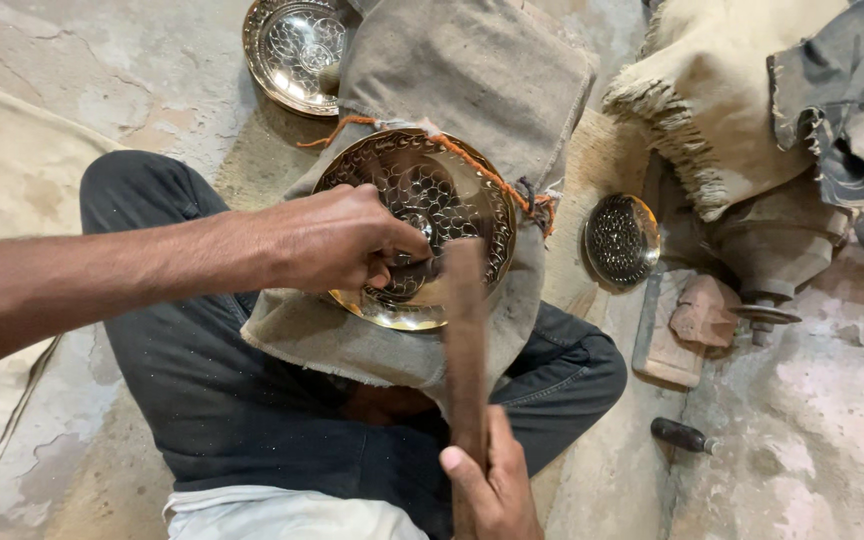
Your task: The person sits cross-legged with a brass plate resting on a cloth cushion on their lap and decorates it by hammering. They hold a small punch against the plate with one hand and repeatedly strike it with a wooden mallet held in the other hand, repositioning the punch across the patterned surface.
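Rough concrete floor point(832, 440), stained and cracked, with the person sitting cross-legged on it, a grey cloth point(472, 70) draped over the lap. On that cloth lies a round brass plate point(452, 190) with pierced, patterned work, its face tilted up toward the camera.

The left hand point(337, 240) comes in from the left and rests on the plate's lower left part, its grip closed around a small dark tool point(414, 272) pressed near the plate's centre. The right hand point(492, 480) sits low, close to the body, fingers wrapped tight around the near end of a long brown stick point(464, 340), blurred. The stick's long axis runs almost straight away from the person, and its far end lies over the small tool, just beside the left fingers. So the plate lies ahead of the right hand and directly under the left, which is the nearer one.

A second brass plate point(292, 45) lies farther off on the floor, a smaller perforated disc point(622, 240) to the right, beside a motor point(777, 250) under a frayed sack point(722, 90). A dark-handled tool point(680, 435) lies on the floor at right.
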